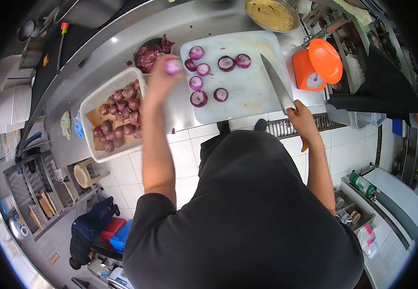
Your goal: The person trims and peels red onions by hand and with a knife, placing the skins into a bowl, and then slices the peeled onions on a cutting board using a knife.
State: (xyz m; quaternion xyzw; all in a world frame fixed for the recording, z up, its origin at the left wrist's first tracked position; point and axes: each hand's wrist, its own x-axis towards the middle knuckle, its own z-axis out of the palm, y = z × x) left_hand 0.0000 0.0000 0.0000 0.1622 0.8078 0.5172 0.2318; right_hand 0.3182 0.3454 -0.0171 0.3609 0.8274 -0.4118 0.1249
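Note:
My left hand (161, 79) is closed around a peeled purple onion (173, 67), held between the bowl of onion skins (147, 59) and the white cutting board (255, 96). In my right hand (301, 118) is the handle of a large knife (277, 85); its blade lies over the board's right side, tip pointing away from me. Several peeled red onions with cut faces (226, 63) rest on the board's left and middle. Unpeeled red onions (117, 111) fill part of a white tub (90, 131) at the left.
An orange kitchen scale (310, 70) stands right of the board. Beyond the board is a metal bowl of yellow mixture (270, 15). A green cloth (66, 125) lies left of the tub. Another person (87, 229) bends down at the lower left.

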